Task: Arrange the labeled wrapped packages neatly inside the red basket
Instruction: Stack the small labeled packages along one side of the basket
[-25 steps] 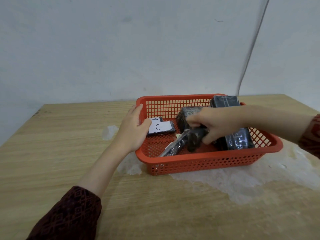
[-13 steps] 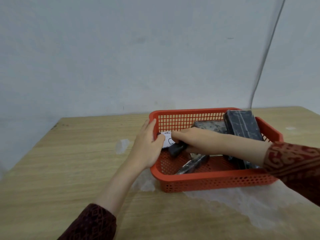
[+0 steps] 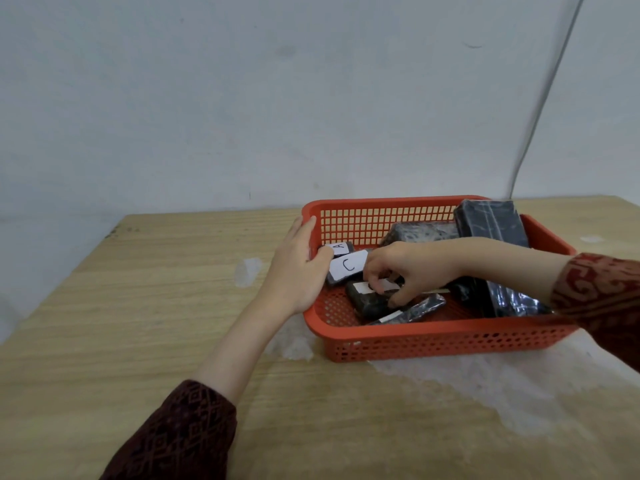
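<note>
The red basket (image 3: 433,336) sits on the wooden table, holding several black wrapped packages. My left hand (image 3: 299,268) grips its left rim, thumb inside. Packages labelled A (image 3: 341,248) and C (image 3: 347,266) lie along the left wall. My right hand (image 3: 401,271) reaches in from the right and pinches a small dark package (image 3: 369,301) with a white label at the front left. A thin flat package (image 3: 414,310) lies just in front of it. A large package (image 3: 490,223) leans on the back right rim, with another package (image 3: 420,232) beside it.
The wall stands close behind the table, with a grey cable (image 3: 540,109) running down it to the right. Worn whitish patches (image 3: 485,379) mark the tabletop in front of and left of the basket. The table's left edge (image 3: 59,271) slants away.
My right hand carried the small dark package from the basket's middle to the left, then set it down at the front left beside the C package. My left hand stayed on the rim.
</note>
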Demonstrator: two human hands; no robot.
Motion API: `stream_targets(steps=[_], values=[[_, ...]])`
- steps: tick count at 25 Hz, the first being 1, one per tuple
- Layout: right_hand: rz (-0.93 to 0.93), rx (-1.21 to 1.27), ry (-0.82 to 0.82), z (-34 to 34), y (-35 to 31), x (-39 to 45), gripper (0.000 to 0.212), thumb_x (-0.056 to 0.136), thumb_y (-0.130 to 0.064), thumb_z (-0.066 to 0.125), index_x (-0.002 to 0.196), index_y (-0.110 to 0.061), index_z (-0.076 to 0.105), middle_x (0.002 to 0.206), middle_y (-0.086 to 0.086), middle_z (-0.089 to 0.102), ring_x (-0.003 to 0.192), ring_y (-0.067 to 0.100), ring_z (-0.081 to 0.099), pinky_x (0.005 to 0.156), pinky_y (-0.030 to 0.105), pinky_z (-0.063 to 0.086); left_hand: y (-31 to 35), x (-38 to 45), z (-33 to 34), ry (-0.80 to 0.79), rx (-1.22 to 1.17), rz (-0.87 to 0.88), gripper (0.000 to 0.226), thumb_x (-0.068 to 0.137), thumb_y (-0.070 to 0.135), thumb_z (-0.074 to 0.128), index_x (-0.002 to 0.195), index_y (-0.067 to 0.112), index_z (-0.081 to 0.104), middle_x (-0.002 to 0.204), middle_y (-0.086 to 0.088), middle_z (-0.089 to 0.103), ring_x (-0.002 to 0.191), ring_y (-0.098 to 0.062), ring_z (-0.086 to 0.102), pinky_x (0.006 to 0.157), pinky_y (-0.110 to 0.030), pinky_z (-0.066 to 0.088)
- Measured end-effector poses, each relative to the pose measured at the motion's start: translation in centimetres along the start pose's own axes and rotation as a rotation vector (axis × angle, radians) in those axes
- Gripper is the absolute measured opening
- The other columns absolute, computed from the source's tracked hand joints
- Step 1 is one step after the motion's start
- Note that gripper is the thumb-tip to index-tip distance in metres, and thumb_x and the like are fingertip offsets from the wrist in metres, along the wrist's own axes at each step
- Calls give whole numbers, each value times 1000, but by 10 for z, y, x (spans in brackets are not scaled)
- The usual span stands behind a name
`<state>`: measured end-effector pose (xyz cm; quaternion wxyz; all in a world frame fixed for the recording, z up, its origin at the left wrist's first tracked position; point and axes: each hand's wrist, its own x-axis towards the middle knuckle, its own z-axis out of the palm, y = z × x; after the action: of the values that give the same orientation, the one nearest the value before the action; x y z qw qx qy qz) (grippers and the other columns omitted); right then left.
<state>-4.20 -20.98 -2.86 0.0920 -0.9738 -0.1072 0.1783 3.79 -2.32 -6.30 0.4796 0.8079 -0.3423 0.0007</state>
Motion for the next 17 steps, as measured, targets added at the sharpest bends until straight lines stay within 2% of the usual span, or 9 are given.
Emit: stream_targets(steps=[3, 5, 8, 12, 14, 17], values=[[26, 35, 106, 3, 3, 1, 32, 71, -33, 78, 88, -20, 54, 98, 0, 59, 90, 21, 56, 79, 38, 52, 0, 0, -1, -18, -9, -13, 57, 88, 23, 42, 143, 12, 29, 156, -5, 21, 143, -14, 15, 117, -37, 13], [40, 22, 151, 5, 5, 2, 38, 69, -38, 79, 92, -19, 55, 99, 0, 60, 87, 18, 56, 74, 32, 51, 1, -1, -1, -22, -7, -14, 57, 89, 23, 41, 143, 13, 28, 156, -4, 20, 143, -13, 13, 117, -34, 11], [20, 10, 175, 7, 4, 7, 39, 69, -40, 78, 96, -21, 57, 98, -9, 59, 79, -2, 50, 64, 15, 39, 2, -2, -1, -22, -1, -8, 56, 90, 24, 41, 144, 15, 27, 156, -3, 19, 143, -12, 11, 113, -28, 9], [-22, -63, 200, 10, -6, 19, 36, 75, -43, 72, 101, -24, 58, 83, -24, 46, 77, -3, 43, 63, 13, 33, 2, -1, -1, -21, 6, -25, 57, 90, 24, 40, 144, 15, 26, 157, -3, 17, 143, -12, 10, 111, -25, 7], [-41, -97, 216, 13, -11, 25, 36, 77, -42, 70, 104, -21, 59, 80, -23, 44, 72, -3, 41, 58, 13, 30, 1, -1, 0, -26, -1, -24, 57, 90, 23, 40, 145, 14, 26, 157, -3, 17, 143, -11, 9, 110, -24, 7], [-38, -113, 195, 13, -15, 27, 40, 79, -41, 69, 109, -18, 58, 85, -17, 46, 72, 0, 42, 58, 12, 29, 1, 0, 0, -16, 8, -16, 57, 90, 23, 41, 144, 14, 27, 156, -4, 18, 143, -12, 11, 108, -22, 7]])
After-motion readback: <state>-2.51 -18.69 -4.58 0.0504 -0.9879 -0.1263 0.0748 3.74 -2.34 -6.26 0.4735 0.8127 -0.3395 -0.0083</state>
